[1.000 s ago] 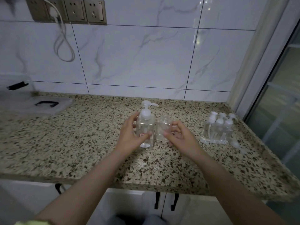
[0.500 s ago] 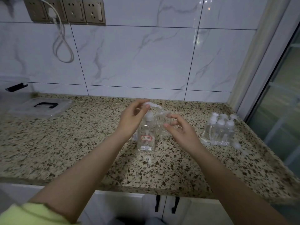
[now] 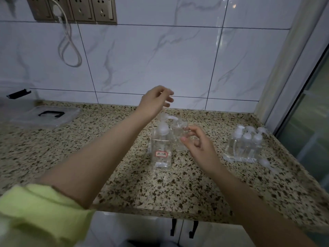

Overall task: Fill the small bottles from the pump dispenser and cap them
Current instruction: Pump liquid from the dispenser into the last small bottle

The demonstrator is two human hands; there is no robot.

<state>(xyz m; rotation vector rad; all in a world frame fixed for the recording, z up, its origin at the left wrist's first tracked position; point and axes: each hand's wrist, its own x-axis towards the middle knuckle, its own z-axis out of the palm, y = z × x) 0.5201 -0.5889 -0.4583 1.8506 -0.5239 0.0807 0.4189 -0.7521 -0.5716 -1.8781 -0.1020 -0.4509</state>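
Left hand (image 3: 156,100) raised above the pump dispenser (image 3: 162,148) near frame centre, fingers loosely spread and slightly curled, holding nothing, not touching the pump head. Right hand (image 3: 197,147) just right of the dispenser, thumb and fingers pinching a small clear bottle (image 3: 179,134) held up under the dispenser's spout; the bottle's mouth has no cap on it. Bottle is transparent and partly blurred, so fill level cannot be told. Dispenser stands upright on the bench (image 3: 71,148), clear body, white pump, small red-edged label low on the front, little liquid visible at the bottom.

Right side of frame: cluster of small bottles with white pump tops (image 3: 245,145) standing together on the bench, well apart from the hands. Bench is speckled granite. Left edge: clear plastic lid with black handle (image 3: 49,114). Wall is white marble-look tile (image 3: 160,59); socket strip (image 3: 74,9) in upper left with a white cable (image 3: 69,47) looping down. Window frame (image 3: 302,77) at right. Yellow-green sleeve (image 3: 35,207) at lower left.
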